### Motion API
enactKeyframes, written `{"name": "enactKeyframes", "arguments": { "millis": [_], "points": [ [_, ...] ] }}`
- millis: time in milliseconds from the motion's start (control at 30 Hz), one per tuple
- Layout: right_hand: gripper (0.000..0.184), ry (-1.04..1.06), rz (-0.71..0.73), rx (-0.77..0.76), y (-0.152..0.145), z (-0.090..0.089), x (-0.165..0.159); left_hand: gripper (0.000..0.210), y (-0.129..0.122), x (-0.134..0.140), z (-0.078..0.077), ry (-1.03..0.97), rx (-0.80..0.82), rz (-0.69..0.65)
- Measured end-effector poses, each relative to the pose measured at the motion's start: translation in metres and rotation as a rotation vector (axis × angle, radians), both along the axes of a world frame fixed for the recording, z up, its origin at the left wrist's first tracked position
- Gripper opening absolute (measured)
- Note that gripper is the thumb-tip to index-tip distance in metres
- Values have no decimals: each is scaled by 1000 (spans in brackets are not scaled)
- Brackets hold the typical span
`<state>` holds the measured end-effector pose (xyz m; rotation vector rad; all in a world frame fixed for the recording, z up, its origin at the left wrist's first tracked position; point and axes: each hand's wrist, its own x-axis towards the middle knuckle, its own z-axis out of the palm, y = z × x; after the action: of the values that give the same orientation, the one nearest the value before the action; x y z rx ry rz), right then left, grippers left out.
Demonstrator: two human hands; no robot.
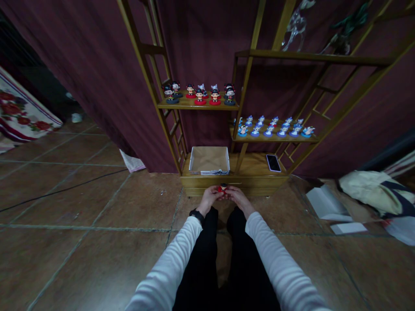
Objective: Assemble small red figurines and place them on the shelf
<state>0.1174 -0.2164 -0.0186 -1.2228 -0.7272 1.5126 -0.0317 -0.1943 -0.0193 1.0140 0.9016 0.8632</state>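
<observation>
Both hands hold one small figurine (223, 188) with black hair and a red body, in front of the wooden shelf unit's low base. My left hand (210, 198) grips it from the left side, fingers closed. From the right side, my right hand (237, 197) also has its fingers closed on it. Just beyond the hands, a shallow open cardboard box (209, 160) sits on the base. Similar figurines with black hair and red or dark bases, such as a red-based figurine (199, 96), stand on the upper left shelf (197, 106).
Several blue and white figurines (269, 131) line the lower right shelf (275, 139). A phone (273, 163) lies on the base. Glass and green ornaments stand on the top shelf (317, 57). A grey-white box (327, 203) and a pale bag (369, 190) lie on the floor at right; a black cable (65, 190) crosses at left.
</observation>
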Motion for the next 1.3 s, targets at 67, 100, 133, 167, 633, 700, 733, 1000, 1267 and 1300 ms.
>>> {"name": "enactKeyframes", "arguments": {
  "millis": [67,100,133,167,633,700,733,1000,1267,1300],
  "points": [
    [17,17,13,20,-1,1,0,45,-1,0,0,-2,4,6],
    [18,23,14,20,-1,0,0,46,-1,1,0,-4,9,10],
    [19,26,12,14,-1,0,0,47,-1,1,0,-7,15,10],
    [19,28,8,7,-1,0,0,48,-1,1,0,-10,21,7],
    [28,16,65,48,-3,-1,1,38,-2,2,0,15,38,-6],
    [26,16,57,49,-3,0,1,37,-2,2,-1,20,49,-4],
    [26,15,53,48,-3,0,0,36,-1,2,-1,24,53,-3],
    [31,31,35,60,-4,1,0,38,-1,8,-5,79,123,22],
    [31,78,8,91,-12,7,0,28,-5,3,0,329,353,69],
    [32,81,4,93,-14,8,0,28,-6,1,0,363,397,69]
  ]
}}
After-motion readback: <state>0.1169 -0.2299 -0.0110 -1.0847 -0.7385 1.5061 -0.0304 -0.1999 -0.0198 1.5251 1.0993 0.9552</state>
